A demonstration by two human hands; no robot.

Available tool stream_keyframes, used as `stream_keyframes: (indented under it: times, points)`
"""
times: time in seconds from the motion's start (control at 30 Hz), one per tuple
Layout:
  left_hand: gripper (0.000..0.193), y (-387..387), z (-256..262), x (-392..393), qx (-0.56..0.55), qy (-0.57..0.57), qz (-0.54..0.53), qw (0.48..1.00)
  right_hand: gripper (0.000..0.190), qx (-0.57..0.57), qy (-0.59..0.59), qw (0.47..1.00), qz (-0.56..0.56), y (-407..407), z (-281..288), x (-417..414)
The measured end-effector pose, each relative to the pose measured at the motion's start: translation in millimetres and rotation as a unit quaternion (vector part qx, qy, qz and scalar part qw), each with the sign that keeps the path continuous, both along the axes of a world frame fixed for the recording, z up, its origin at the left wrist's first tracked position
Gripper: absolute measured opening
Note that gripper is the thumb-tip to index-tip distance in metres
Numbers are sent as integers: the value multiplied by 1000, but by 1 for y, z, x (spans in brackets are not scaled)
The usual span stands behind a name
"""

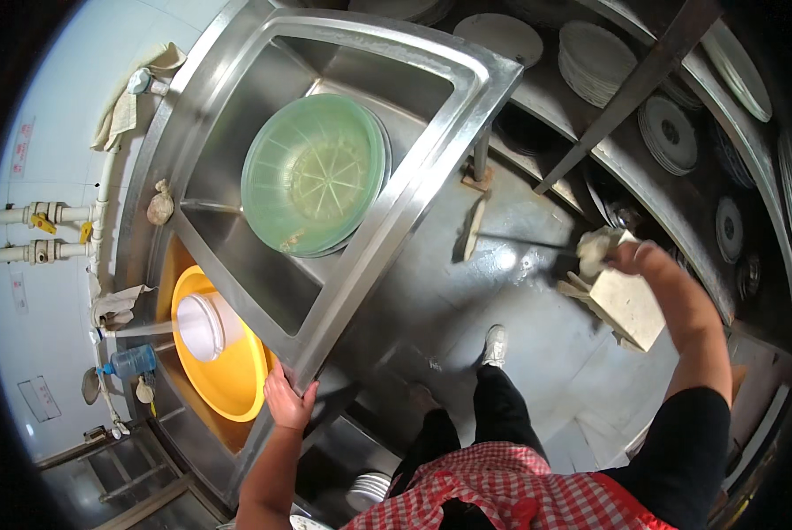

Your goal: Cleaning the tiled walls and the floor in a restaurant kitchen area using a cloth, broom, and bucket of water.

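Note:
My left hand (290, 399) rests on the front rim of the stainless steel sink (369, 228), fingers over its edge. My right hand (626, 257) is stretched out low to the right. It is blurred and appears closed on a pale, crumpled cloth (594, 250), just above a cream box-like stool (624, 301). Between that cloth and a pale bar (474, 226) on the floor runs a dark rod (528, 242); whether my hand holds the rod too is unclear. In the far basin sits a green plastic basket (326, 175). The nearer basin contains a yellow tub (237, 391) with a white bucket (200, 327).
Metal shelves (634, 175) at the right carry stacked plates (667, 136). A rusty-footed sink leg (481, 159) stands on the wet tiled floor (429, 298). Along the left wall run pipes (71, 254) with yellow-handled valves. More plates (369, 491) lie low beside my legs.

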State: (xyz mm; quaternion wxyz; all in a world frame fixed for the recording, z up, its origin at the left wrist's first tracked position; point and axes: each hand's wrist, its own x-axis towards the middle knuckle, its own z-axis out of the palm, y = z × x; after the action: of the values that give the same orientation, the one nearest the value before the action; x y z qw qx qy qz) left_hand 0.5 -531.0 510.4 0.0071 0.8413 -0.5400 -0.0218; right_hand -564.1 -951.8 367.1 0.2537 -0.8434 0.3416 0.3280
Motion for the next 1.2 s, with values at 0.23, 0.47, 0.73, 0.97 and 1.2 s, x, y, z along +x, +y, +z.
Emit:
stream_keyframes:
  times: [0.23,0.47,0.73,0.97,1.2]
  points:
    - [86,5,3,-1,1,4,-10,1000,41,106,-40,976,-188,165,-87,51]
    - [84,4,-9,1,-6,-10,-32,999,36,55,-190,885,-422,192,-135,175]
    - [84,10,-7,3,-3,-18,-35,999,37,237,-152,709,-646,145,-119,313]
    - [83,12,-2,4,0,-7,-14,1000,37,181,-148,792,-564,193,-130,261]
    - [84,5,1,-1,3,-4,-20,1000,40,240,-52,769,-590,130,-143,254]
